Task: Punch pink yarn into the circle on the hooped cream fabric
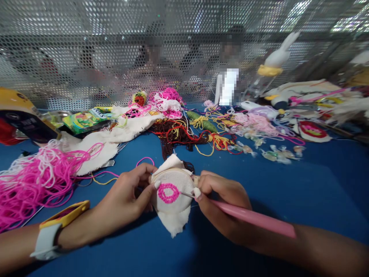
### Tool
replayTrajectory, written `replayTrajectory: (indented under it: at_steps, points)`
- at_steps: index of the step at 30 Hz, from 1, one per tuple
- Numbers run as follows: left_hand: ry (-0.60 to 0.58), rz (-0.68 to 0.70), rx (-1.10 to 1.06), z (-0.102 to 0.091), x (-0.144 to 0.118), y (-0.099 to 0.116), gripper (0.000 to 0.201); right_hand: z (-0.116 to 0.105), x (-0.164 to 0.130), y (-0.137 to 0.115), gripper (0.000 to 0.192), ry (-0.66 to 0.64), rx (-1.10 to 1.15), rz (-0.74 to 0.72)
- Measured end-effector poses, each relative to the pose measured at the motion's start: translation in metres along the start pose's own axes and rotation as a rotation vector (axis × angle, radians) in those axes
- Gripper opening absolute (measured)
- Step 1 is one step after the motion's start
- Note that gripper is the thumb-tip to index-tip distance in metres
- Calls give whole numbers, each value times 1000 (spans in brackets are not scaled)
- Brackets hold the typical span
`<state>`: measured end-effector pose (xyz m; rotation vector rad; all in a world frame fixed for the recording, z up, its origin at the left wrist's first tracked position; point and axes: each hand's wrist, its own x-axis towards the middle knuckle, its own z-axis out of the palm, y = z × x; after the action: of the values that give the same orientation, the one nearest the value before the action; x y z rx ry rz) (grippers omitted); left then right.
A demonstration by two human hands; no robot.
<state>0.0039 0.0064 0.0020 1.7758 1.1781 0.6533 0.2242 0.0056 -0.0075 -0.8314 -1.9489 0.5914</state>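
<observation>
A small embroidery hoop [171,179] with off-white cloth stretched in it is held above the blue table. On the cloth is a ring of bright pink loops [168,193]. My left hand [135,192] grips the hoop's left edge, its thumb lying on the cloth near the ring. In my right hand [221,200] is a punch needle [253,218] with a pink handle, pinched near its metal tip. That tip touches the cloth at the ring's right side. Loose cloth corners stick out above and below the hoop. A wooden hoop screw shows by my right fingers.
A heap of pink and white yarn [37,181] lies at the left. Brown, red and yellow yarn [175,134] tangles behind the hoop, with wrapped candies [278,154] to the right. A snack bag [86,119] and a yellow-and-dark container [24,115] stand behind. Perforated metal [109,69] rises beyond the table.
</observation>
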Motion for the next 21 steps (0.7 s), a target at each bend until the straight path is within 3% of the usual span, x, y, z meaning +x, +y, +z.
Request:
replayTrajectory:
  at_steps: [21]
  points:
    - [-7, -23, -30, 0, -1, -1, 18, 2, -1, 2, 20, -13, -80, -34]
